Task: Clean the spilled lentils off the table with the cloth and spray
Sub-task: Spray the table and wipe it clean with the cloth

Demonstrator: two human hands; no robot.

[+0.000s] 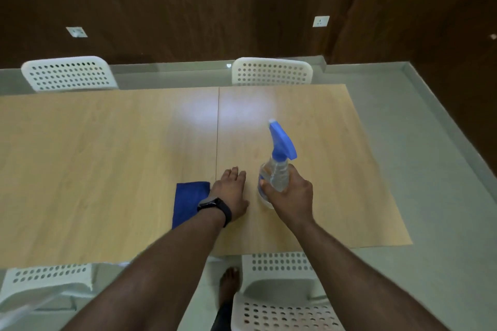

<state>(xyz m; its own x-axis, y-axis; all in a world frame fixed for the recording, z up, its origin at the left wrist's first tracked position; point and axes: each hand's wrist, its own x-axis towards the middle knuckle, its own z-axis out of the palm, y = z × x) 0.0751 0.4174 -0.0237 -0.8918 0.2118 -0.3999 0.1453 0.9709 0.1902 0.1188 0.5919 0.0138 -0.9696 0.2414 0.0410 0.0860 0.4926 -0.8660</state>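
Head view: cloth [188, 203] partly under left hand [230, 191], perhaps.

Dim, greenish cast — overhead light throws soft white glare on the table [107, 156] at mid-top. Wall dark. Slight blur overall; wide-angle bending at edges.

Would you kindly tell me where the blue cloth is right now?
The blue cloth lies flat on the table, just left of the left hand, partly under its wrist.
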